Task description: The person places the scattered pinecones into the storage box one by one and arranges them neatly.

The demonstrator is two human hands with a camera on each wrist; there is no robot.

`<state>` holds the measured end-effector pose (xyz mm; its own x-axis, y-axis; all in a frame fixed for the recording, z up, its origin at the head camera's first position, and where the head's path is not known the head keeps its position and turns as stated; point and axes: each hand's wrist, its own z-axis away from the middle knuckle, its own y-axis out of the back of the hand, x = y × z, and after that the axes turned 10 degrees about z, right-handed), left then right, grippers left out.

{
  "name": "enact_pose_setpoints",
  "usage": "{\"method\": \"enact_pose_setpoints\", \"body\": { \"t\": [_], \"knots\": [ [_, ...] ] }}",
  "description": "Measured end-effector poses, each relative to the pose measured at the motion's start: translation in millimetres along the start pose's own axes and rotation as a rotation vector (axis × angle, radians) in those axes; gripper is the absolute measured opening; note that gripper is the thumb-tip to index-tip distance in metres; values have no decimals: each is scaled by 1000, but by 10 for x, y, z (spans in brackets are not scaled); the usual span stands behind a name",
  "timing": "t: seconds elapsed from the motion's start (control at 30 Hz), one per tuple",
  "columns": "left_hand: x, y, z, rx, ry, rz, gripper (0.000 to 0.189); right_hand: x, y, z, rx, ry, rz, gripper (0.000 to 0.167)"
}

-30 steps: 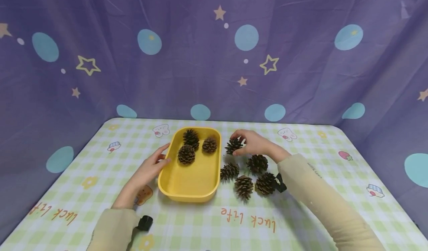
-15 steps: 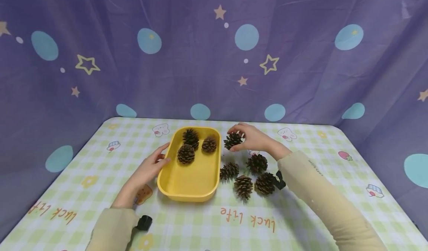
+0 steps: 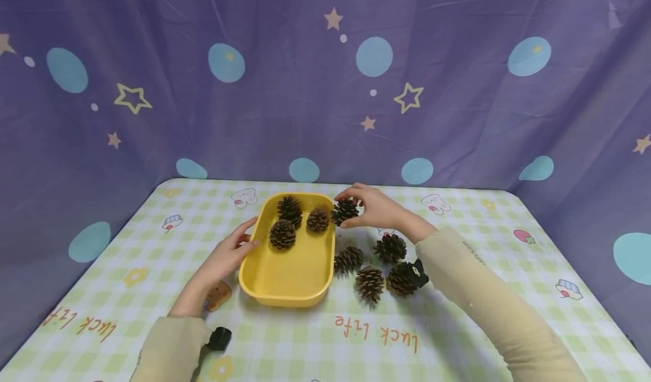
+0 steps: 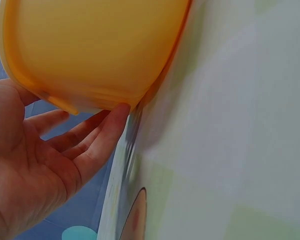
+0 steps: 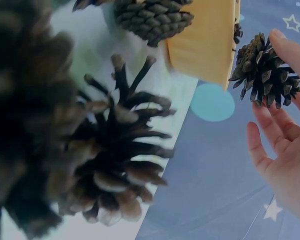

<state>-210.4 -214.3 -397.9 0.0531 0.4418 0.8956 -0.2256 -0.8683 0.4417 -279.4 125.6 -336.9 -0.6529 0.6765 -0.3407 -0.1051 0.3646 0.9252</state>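
Note:
In the head view my left hand [image 3: 229,255] holds the left side of a yellow plastic tray [image 3: 290,301], its thumb at the rim. The left wrist view shows its other fingers against the outer wall. Three pine cones lie at the far end of the tray, one of them a brown pine cone [image 3: 282,234]. My right hand [image 3: 373,208] pinches a pine cone [image 5: 265,72] between thumb and fingers, just off the tray's right rim.
Several pine cones, among them an upright-looking pine cone [image 3: 370,285], lie on the checked tablecloth [image 3: 285,348] right of the tray, below my right forearm. A purple curtain [image 3: 285,133] hangs behind the table.
My right hand has raised its pine cone from beside the others and brought it left to the tray's right rim. The left hand and tray have stayed put.

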Motion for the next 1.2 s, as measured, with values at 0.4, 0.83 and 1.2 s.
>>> {"method": "enact_pose_setpoints", "body": {
  "t": [0.4,0.83,1.2],
  "knots": [
    [-9,1,-10,-6,4,28,58,-190,-48,-96,-19,35,-11,56],
    [-18,-5,2,-4,5,22,57,-388,-207,-217,-16,83,-11,56],
    [-8,-2,-6,-4,16,17,59,-475,-388,-282,-73,100,133,61]
  ]
}}
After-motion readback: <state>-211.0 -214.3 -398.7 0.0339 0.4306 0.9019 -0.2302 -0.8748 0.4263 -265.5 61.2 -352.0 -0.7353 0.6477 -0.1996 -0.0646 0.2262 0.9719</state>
